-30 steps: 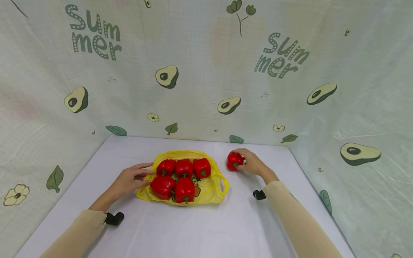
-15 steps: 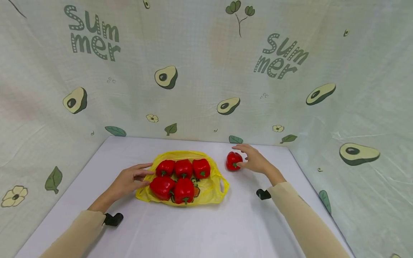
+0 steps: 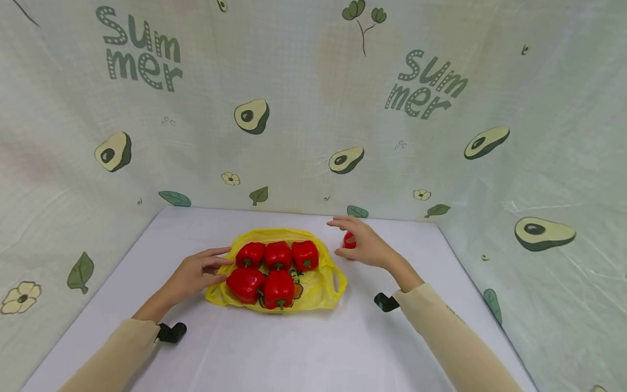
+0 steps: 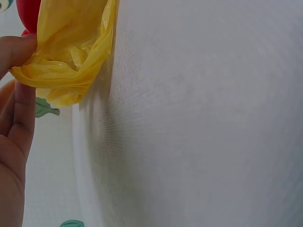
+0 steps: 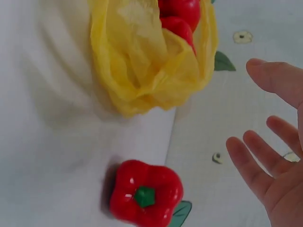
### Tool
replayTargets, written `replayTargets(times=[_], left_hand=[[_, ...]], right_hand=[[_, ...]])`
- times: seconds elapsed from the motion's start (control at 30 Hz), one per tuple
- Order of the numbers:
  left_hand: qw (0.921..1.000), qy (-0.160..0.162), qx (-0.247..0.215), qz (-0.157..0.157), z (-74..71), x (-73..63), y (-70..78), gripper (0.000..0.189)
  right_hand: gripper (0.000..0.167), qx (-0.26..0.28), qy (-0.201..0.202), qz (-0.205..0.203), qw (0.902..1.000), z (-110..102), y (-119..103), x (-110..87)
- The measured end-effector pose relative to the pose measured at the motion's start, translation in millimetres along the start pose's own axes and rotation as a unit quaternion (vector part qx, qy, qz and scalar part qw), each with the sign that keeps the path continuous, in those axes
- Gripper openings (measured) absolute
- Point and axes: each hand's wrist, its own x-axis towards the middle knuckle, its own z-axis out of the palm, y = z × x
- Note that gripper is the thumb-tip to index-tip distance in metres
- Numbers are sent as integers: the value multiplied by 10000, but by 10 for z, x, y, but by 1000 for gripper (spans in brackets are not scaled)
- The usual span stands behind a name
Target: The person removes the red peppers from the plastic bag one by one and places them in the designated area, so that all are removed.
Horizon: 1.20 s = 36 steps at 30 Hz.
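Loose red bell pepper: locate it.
Head view: the loose red bell pepper sits right of the yellow plastic bag, partly hidden by the right hand.

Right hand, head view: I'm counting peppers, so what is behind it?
A glossy red bell pepper shows partly past the bare right hand. The hand covers the rest, including its green stem, which the right wrist view shows.

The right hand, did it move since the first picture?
Yes: in the head view, the right hand has moved left, toward the yellow bag, judged against the printed leaf above it.
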Motion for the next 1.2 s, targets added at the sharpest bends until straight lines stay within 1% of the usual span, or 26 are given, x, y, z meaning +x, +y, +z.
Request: replayTargets(times=[0.13,0.3,0.43,0.57,0.73,0.93,1.2], left_hand=[[10000,38,42,24,-3,-3,-15,37],[10000,33,-2,10,-1,-1,-28,38],[10000,27,-4,5,-2,-1,-27,38],[10000,19,3,-4,-2,0,-12,38],[10000,19,5,-8,-1,3,-3,38],[9999,9,-56,-84,-3,2,-9,38],[10000,47,-55,48,4,4,-16,39]], right_hand=[[69,173,-82,-245,9995,79,-205,20],[70,360,-203,-495,9979,224,-384,28],[69,505,-376,-673,9957,335,-498,24],[68,559,-568,-685,9945,435,-583,23],[69,600,-787,-647,9930,558,-657,35],[68,626,-913,-761,9909,711,-690,55],[67,726,-1123,-623,9891,893,-693,50]])
